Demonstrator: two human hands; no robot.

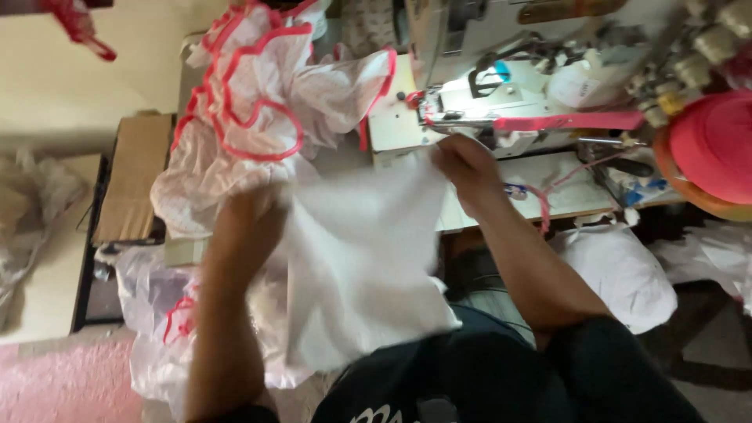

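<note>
Holding a white cloth panel [360, 266] up between both hands, you've got it stretched out over your lap, just in front of the sewing table [564, 188]. Your left hand [251, 215] grips the panel's upper left corner; the picture is blurred there, so the fingers read as closed on the fabric, but how exactly they pinch it I cannot tell. Your right hand [466, 168] has the upper right corner, fingers curled and pinched on the cloth edge, right at the near edge of the table. The panel hangs down from both hands, its lower edge reaching your dark trousers [501, 376].

Behind your right hand, the sewing machine [501, 70] sits on the table with its lamp lit, and a strip of pink binding tape [572, 121] runs out to the right from under the machine head. At the table's right end, a big pink spool [717, 149] sits beside a row of thread cones [705, 55].

Off the table's left edge, a heap of white pieces trimmed in red binding [266, 102] piles up high, spilling down toward the floor. Further left, a brown cardboard box [137, 176] stands near the heap. Below the table on your right, a stuffed white bag [619, 270] rests on the floor.
</note>
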